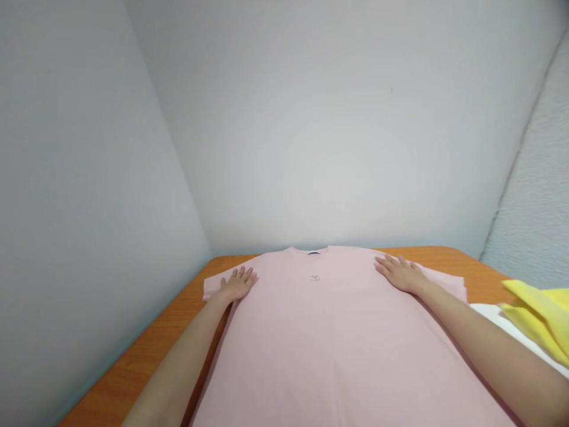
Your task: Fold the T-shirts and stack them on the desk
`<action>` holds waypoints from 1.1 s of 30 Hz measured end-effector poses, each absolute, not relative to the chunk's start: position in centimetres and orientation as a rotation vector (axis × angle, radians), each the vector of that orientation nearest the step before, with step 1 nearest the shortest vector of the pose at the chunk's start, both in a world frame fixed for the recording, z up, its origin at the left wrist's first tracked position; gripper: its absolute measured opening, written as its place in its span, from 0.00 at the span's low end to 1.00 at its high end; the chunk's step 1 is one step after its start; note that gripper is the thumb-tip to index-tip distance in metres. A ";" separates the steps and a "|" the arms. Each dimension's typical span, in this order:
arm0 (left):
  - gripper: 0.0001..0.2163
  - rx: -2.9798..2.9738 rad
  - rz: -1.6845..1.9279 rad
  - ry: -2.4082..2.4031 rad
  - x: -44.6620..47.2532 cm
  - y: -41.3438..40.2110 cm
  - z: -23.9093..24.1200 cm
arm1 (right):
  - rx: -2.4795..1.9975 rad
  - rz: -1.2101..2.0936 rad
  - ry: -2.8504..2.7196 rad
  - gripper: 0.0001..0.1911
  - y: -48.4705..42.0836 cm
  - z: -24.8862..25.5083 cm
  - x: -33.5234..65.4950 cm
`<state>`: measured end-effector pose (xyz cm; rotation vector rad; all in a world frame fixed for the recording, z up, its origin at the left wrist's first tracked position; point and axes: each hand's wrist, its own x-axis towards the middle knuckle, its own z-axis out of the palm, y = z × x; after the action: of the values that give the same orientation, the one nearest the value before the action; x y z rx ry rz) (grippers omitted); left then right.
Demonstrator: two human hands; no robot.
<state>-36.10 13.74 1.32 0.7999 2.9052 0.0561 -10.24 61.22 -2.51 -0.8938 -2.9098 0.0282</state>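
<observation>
A pale pink T-shirt (311,338) lies spread flat, its neckline at the far side and a small emblem on the chest. Flat on the shirt near the left sleeve rests my left hand (239,283), fingers stretched out and apart. My right hand (399,273) lies palm down near the right sleeve, also with its fingers spread. Neither hand grips the cloth. The shirt's lower end runs out of view at the bottom.
Beneath the shirt is an orange-brown wooden table (146,350), its far edge against a pale wall (320,130). To the right, a yellow cloth (540,314) lies on a white cloth (491,311). Another wall (89,196) stands close on the left.
</observation>
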 end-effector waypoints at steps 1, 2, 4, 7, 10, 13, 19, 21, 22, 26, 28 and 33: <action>0.32 0.803 0.049 2.905 -36.5 13.7 1.2 | -0.894 0.036 -2.911 0.33 61.6 -2.6 -10.4; 0.32 0.809 0.043 2.908 -36.8 13.6 1.1 | -0.892 0.038 -2.911 0.34 61.9 -2.7 -10.6; 0.32 0.825 0.029 2.927 -37.3 13.5 0.9 | -0.889 0.033 -2.908 0.34 62.3 -3.0 -10.8; 0.31 0.848 0.000 2.976 -37.4 13.6 0.5 | -0.875 0.005 -2.892 0.34 62.1 -3.1 -10.8; 0.29 0.876 -0.055 3.033 -36.6 14.1 0.8 | -0.815 -0.092 -2.836 0.32 60.6 -2.4 -10.5; 0.27 0.967 -0.126 3.124 -34.7 14.8 2.3 | -0.646 -0.283 -2.683 0.27 57.7 -0.1 -9.6; 0.26 1.085 0.001 3.332 -27.7 11.1 6.5 | -0.652 -0.189 -2.638 0.18 52.1 7.4 -2.7; 0.25 1.017 0.162 3.284 -24.6 7.5 6.9 | -0.709 -0.029 -2.700 0.16 51.1 9.0 1.5; 0.25 0.956 0.245 3.226 -22.9 5.6 6.7 | -0.739 0.064 -2.741 0.14 50.7 9.3 3.8; 0.25 0.728 0.460 3.072 -15.7 -0.8 4.3 | -0.836 0.262 -2.879 0.17 48.3 7.1 13.3; 0.24 0.719 0.543 3.049 -12.5 -2.0 2.8 | -0.950 0.238 -2.882 0.20 46.8 4.6 16.7; 0.19 0.811 0.644 3.098 -8.3 -0.8 1.7 | -0.904 0.274 -2.855 0.18 43.9 1.4 19.5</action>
<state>-8.31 -0.78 1.70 0.8105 3.0977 0.6444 19.49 43.92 1.41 -0.9036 -2.8550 0.2743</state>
